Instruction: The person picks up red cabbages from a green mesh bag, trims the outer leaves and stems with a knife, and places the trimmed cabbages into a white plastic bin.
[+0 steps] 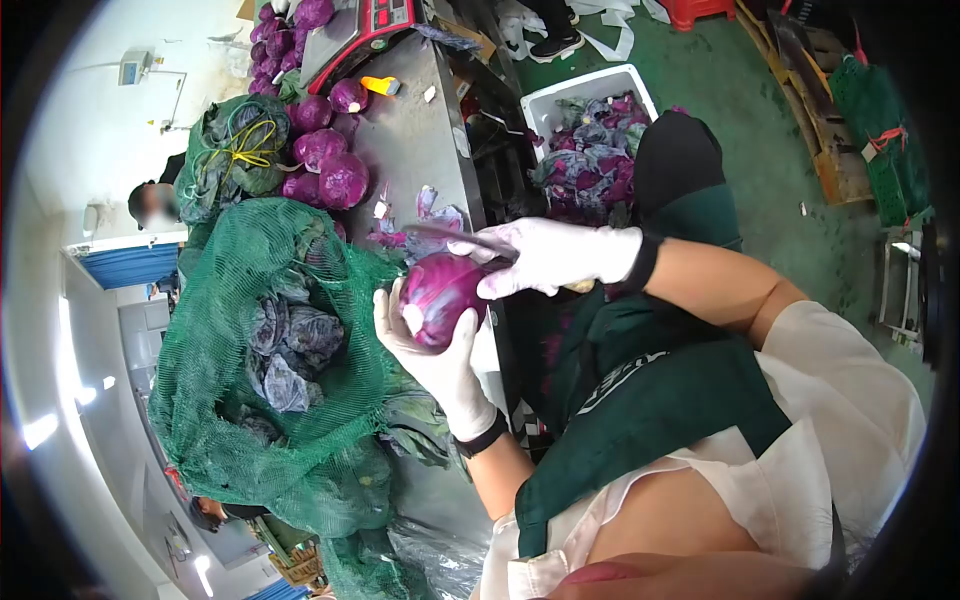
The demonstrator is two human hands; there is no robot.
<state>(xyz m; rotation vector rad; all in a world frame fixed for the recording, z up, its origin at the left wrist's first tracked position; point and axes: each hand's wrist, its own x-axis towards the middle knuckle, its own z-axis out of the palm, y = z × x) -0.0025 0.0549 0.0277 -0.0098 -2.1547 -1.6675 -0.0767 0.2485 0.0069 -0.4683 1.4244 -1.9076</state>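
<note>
A red cabbage [442,292] with a pale cut stem end rests in my left hand [435,360], white-gloved fingers curled around its lower side. My right hand [560,258], also in a white glove, grips a knife [455,236] whose dark blade lies over the top of the cabbage. The right thumb reaches to the cabbage's side. Both hands are above the bench edge. Just past them, loose purple leaf trimmings [436,210] lie on the metal bench [425,130].
An open green mesh sack [200,400] with dark cabbages [295,340] stands to the left. Trimmed red cabbages [343,180], a yellow-handled tool [380,86] and a red scale [385,18] are along the bench. A white bin [648,88] of leaves sits on the floor.
</note>
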